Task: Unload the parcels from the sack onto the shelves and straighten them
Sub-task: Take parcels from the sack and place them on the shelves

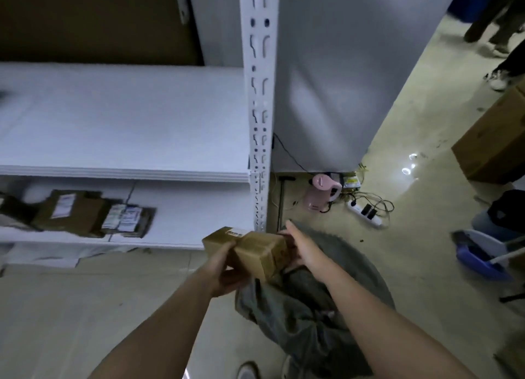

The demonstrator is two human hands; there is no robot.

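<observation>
Two brown cardboard parcels are held side by side just above the grey sack, which lies crumpled on the floor below my arms. My left hand grips them from below on the left. My right hand presses against their right end, fingers stretched along the side. The white shelf unit stands to the left, its upper shelf bare. On the lower shelf lie several labelled parcels at the left, some askew.
A white slotted upright post stands just behind the parcels. A pink kettle, a power strip and cables lie on the floor to the right. A large cardboard box, a blue dustpan and other people's legs are at far right.
</observation>
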